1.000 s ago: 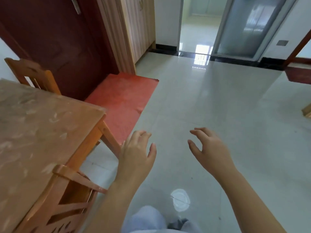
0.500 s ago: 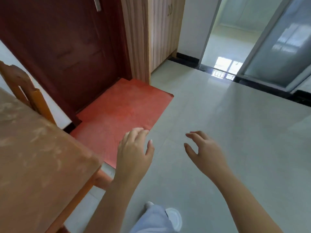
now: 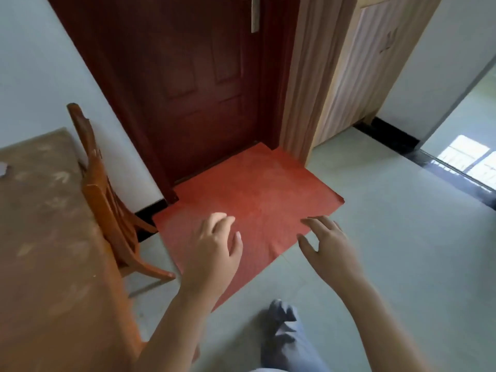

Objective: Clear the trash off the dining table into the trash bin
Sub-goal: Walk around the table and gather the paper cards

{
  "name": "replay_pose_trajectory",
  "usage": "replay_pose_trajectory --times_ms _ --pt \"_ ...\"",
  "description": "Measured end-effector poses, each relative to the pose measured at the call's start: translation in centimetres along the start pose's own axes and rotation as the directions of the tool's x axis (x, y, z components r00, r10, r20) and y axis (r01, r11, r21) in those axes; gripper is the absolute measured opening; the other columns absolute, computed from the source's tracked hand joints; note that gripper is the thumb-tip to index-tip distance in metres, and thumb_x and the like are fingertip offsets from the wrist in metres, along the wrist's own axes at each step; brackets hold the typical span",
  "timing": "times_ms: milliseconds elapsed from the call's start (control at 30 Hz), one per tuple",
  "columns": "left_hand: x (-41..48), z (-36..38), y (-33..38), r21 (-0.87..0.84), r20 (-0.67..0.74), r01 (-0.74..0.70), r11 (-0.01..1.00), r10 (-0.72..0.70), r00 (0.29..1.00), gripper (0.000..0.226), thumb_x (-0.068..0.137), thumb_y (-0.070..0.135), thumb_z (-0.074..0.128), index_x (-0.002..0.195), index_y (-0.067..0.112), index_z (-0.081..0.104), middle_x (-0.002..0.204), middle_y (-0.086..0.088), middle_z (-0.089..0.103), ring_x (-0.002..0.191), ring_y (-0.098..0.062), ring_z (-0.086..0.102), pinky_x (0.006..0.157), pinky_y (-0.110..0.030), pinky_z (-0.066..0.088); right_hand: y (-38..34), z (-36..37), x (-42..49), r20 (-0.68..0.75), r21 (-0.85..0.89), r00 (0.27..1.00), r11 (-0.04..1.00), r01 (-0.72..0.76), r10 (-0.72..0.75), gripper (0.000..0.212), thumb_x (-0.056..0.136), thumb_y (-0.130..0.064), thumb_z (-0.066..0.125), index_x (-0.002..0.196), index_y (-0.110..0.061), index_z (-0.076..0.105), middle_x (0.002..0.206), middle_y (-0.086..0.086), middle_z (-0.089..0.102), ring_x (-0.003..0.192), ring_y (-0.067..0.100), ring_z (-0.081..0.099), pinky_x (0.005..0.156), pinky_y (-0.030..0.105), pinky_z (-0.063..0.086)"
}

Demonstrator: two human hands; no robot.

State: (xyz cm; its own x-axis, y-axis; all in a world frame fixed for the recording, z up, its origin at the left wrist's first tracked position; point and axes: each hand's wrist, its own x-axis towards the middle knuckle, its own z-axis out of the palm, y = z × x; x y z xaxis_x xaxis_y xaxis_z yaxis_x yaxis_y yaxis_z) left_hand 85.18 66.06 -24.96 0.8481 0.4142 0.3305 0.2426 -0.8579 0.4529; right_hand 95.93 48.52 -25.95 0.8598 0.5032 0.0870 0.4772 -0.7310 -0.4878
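The wooden dining table (image 3: 45, 237) fills the left side of the view, its worn top mostly bare. A small grey scrap of trash (image 3: 3, 169) lies at the table's far left edge, cut off by the frame. My left hand (image 3: 214, 253) hovers over the floor right of the table, fingers spread, holding nothing. My right hand (image 3: 330, 251) is beside it at the same height, fingers apart and empty. No trash bin is in view.
A wooden chair (image 3: 107, 205) stands between the table and the wall. A red mat (image 3: 255, 200) lies before a dark red door (image 3: 193, 84). A wooden cabinet (image 3: 349, 76) stands to the right. A doorway (image 3: 467, 146) opens far right. My trouser leg (image 3: 287, 339) shows below.
The view has swung left toward the door and table; the chair and more of the table have come into view. Both hands stay open and empty in front of me.
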Motion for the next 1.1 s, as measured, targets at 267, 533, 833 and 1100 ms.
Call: replay_pose_trajectory --times_ms 267,533,833,1100 --pt "13.0 0.8 -1.1 0.112 -0.198 0.187 0.976 -0.162 0.967 0.025 0.076 0.005 0.066 0.099 -0.001 0.063 0.097 -0.016 0.066 0.088 -0.03 0.062 0.075 -0.04 0.052 -0.6 -0.8 18.4 0.113 0.01 0.959 0.965 0.261 -0.26 0.031 0.084 -0.026 0.057 0.113 -0.016 0.057 0.119 0.004 0.059 0.111 0.026 0.052 0.09 0.04 0.045" --pt "16.5 -1.1 -6.7 0.165 -0.309 0.483 0.86 -0.42 0.853 0.027 0.074 0.004 0.068 0.1 -0.001 0.063 0.099 -0.017 0.065 0.09 -0.033 0.061 0.077 -0.045 0.053 -8.2 3.9 28.7 0.232 0.139 0.823 0.855 0.499 -0.518 0.033 0.084 -0.026 0.057 0.116 -0.014 0.057 0.123 0.005 0.058 0.115 0.023 0.051 0.096 0.04 0.043" --pt "22.8 -4.5 -19.1 0.105 -0.483 0.657 0.747 -0.539 0.69 0.024 0.073 0.002 0.068 0.097 0.0 0.064 0.097 -0.018 0.066 0.086 -0.035 0.061 0.074 -0.044 0.051 -20.5 11.9 39.2 0.312 0.196 0.643 0.71 0.677 -0.699 0.033 0.085 -0.025 0.058 0.116 -0.015 0.056 0.121 0.004 0.058 0.113 0.021 0.051 0.095 0.04 0.043" --pt "24.9 -11.1 -30.8 0.059 -0.652 0.817 0.573 -0.598 0.466 0.025 0.079 0.006 0.062 0.103 0.001 0.06 0.104 -0.019 0.062 0.092 -0.037 0.056 0.078 -0.046 0.047 -36.7 18.6 45.3 0.282 0.308 0.375 0.453 0.837 -0.883 0.03 0.084 -0.02 0.059 0.113 -0.01 0.058 0.117 0.009 0.061 0.11 0.025 0.053 0.093 0.04 0.044"
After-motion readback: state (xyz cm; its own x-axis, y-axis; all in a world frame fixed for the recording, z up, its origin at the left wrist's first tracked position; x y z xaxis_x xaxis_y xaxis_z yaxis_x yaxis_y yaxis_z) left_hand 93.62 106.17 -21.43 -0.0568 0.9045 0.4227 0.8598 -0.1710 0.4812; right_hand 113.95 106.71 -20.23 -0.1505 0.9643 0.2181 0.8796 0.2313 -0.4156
